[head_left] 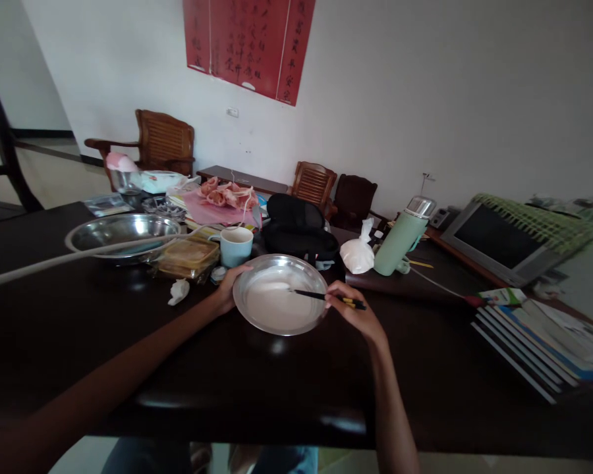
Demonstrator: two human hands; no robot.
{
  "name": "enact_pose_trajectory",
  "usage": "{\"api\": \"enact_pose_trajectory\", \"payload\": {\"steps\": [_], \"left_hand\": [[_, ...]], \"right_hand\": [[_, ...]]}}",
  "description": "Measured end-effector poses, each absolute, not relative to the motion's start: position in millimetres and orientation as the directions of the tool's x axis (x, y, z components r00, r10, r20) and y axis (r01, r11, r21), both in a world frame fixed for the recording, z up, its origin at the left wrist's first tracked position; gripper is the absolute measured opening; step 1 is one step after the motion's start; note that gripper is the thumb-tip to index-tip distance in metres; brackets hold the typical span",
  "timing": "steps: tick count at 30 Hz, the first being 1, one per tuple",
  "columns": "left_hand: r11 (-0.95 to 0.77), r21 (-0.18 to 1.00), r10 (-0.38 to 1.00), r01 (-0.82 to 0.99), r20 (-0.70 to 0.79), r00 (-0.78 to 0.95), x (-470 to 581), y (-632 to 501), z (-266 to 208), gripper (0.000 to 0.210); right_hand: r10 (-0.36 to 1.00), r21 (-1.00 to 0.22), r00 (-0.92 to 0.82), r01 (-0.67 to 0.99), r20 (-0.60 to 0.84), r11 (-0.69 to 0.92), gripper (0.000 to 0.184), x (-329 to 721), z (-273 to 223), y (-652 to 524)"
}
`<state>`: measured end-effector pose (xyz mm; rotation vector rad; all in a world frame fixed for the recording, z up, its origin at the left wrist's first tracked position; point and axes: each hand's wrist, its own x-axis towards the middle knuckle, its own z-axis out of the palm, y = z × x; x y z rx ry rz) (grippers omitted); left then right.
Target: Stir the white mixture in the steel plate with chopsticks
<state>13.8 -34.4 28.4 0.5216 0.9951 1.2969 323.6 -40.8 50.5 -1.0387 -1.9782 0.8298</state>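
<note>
A shiny metal bowl (304, 266) rests on the dark table and holds a whitish, creamy mixture (269, 307). At the bowl's left rim, my left hand (228, 288) is closed on the edge; part of its fingers is hidden. My right hand (352, 308) is closed round black chopsticks (310, 295) with gold marks near their upper end. Their tips reach into the mixture near the middle of the bowl. Just behind the bowl are a pale blue mug (236, 247) and a black case (296, 230).
A larger metal basin (123, 227), a plastic-wrapped food pack (186, 257) and a crumpled tissue (178, 291) lie left. A white cable (99, 251) crosses there. Right are a tied bag of white powder (358, 255), a green thermos (400, 241) and stacked books (528, 342).
</note>
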Motion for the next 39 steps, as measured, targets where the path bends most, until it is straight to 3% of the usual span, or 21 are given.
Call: {"api": "enact_pose_trajectory", "payload": {"steps": [3, 9, 14, 21, 24, 30, 36, 39], "left_hand": [[0.263, 0.812, 0.945, -0.521, -0.326, -0.03, 12, -35, 27, 0.011], [0.179, 0.832, 0.974, -0.525, -0.227, -0.027, 13, -35, 27, 0.009], [0.207, 0.822, 0.962, -0.53, -0.269, -0.043, 13, -34, 26, 0.01], [0.254, 0.808, 0.935, -0.532, -0.345, -0.078, 14, -33, 29, 0.01], [0.225, 0.81, 0.949, -0.541, -0.308, -0.067, 14, -34, 30, 0.009], [0.229, 0.811, 0.949, -0.539, -0.31, -0.063, 13, -32, 27, 0.007], [0.252, 0.802, 0.938, -0.542, -0.341, -0.068, 17, -36, 34, 0.008], [0.221, 0.804, 0.948, -0.552, -0.311, -0.074, 19, -40, 38, 0.012]], "right_hand": [[0.879, -0.799, -0.386, 0.413, 0.28, 0.436, 0.019, 349, 59, -42], [0.771, -0.83, -0.602, 0.308, 0.207, 0.464, 0.015, 322, 52, -48], [0.819, -0.745, -0.468, 0.401, 0.332, 0.532, 0.013, 320, 46, -43], [0.818, -0.831, -0.541, 0.352, 0.194, 0.43, 0.019, 345, 56, -45], [0.792, -0.809, -0.556, 0.328, 0.252, 0.488, 0.018, 322, 48, -42], [0.87, -0.744, -0.373, 0.468, 0.322, 0.477, 0.021, 339, 53, -37], [0.841, -0.81, -0.496, 0.391, 0.214, 0.437, 0.027, 332, 55, -44], [0.838, -0.82, -0.489, 0.359, 0.243, 0.447, 0.024, 314, 47, -41]]}}
